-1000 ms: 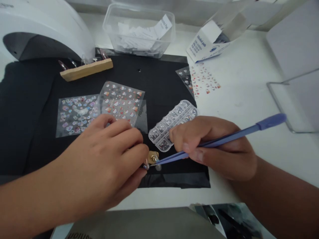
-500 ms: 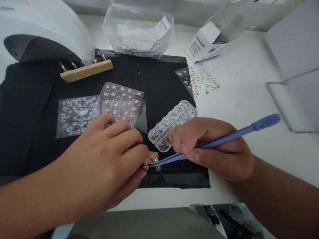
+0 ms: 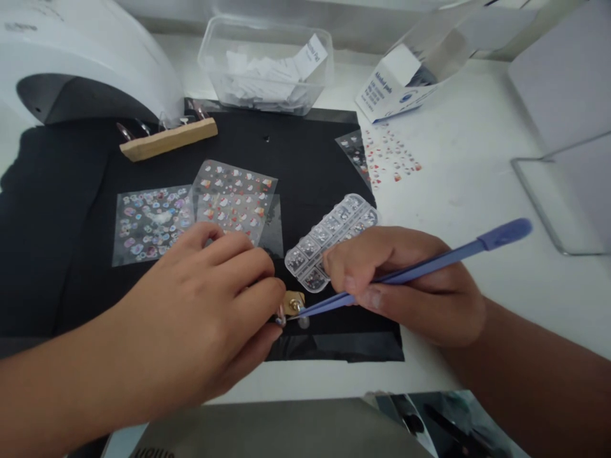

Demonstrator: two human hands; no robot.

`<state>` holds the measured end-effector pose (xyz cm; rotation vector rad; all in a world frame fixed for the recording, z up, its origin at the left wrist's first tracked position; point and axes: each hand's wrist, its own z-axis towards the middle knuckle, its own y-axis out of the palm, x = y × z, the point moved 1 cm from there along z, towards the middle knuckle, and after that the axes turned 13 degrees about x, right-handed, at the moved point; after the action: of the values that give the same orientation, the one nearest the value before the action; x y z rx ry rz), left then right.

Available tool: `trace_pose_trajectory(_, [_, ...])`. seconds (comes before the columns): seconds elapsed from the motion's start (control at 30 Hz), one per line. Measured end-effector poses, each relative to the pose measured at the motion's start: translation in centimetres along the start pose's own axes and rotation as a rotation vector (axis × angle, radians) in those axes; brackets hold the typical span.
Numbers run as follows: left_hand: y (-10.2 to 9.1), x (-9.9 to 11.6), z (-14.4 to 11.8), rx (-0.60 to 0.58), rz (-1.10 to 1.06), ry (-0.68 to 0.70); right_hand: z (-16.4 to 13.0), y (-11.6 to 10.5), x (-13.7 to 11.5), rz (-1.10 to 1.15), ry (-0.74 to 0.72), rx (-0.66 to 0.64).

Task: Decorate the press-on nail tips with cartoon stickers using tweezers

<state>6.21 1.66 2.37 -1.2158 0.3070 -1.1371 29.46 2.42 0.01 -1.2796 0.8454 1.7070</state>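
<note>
The left hand (image 3: 200,318) pinched a small tan holder (image 3: 292,301) at 6 o'clock on the black mat (image 3: 305,159), while right fingers (image 3: 367,296) gripped slim blue tweezers (image 3: 415,270) whose tip could likely slip, flicking off the tiny gem.

- A white table (image 3: 477,165) holds everything.
- A black mat (image 3: 305,159) covers its left and middle part.
- At the far side sit a clear tub (image 3: 267,63) of paper slips and a white box (image 3: 391,89).
- A big white machine (image 3: 71,57) sits far left.
- A sticker sheet (image 3: 394,156) lies right of the mat.
</note>
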Motion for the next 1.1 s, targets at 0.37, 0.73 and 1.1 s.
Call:
trace_pose_trajectory(0.37, [-3.8, -1.7, -0.5, 0.142, -0.123, -0.165, -0.2, -1.0, -0.1, 0.11, 0.003, 0.178])
trace_pose_trajectory(0.73, [-2.7, -7.9, 0.3, 0.241, 0.239, -0.391, 1.1, -1.1, -1.1, 0.06, -0.197, 0.348])
trace_pose_trajectory(1.1, [-0.2, -7.7, 0.7, -0.015, 0.408, -0.47, 3.5, 2.2, -4.7, 0.034, -0.378, 0.428])
